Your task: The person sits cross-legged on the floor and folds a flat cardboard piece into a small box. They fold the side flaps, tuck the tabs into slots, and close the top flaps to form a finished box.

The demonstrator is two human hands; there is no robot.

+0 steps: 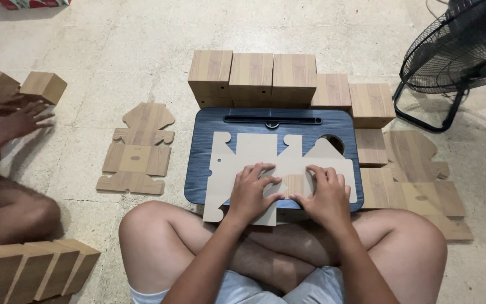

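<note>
A flat die-cut cardboard box blank (pixel 254 152), pale side up, lies on a dark blue lap tray (pixel 209 129) in front of my crossed legs. My left hand (pixel 250 193) presses down on the blank's middle with fingers spread. My right hand (pixel 326 194) presses beside it, fingers bent over a folded flap that shows its wood-grain side (pixel 295 183). Both hands touch the blank near the tray's near edge.
Several folded wood-grain boxes (pixel 252 76) stand in a row behind the tray. Flat blanks lie at left (pixel 137 152) and right (pixel 417 180). A black floor fan (pixel 462 50) stands at far right. Another person's hands (pixel 12 115) work at left; more boxes (pixel 29 270) sit at bottom left.
</note>
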